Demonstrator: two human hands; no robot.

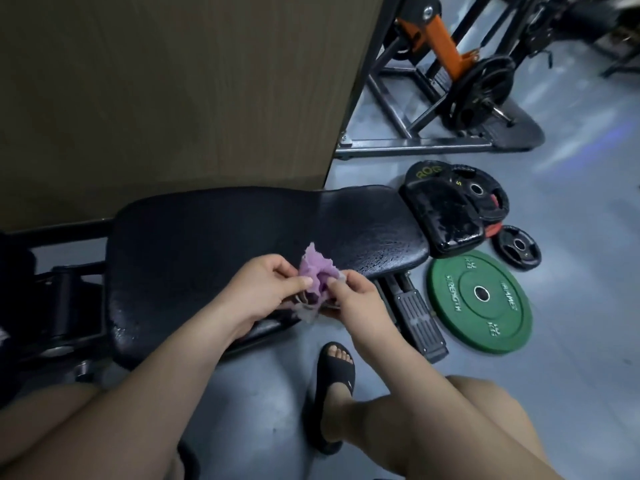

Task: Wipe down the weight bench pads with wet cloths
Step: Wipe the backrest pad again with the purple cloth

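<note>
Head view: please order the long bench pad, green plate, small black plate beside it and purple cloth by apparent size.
Long bench pad
Green plate
Small black plate and purple cloth: alike; cloth is bunched, nearer.

The black padded leather-look surface [225, 237] shines, pebbled and wet-beaded. The frayed purple cloth [316, 271] looks soft. The round green plate [460, 327] at four o'clock is matt rubber.
</note>
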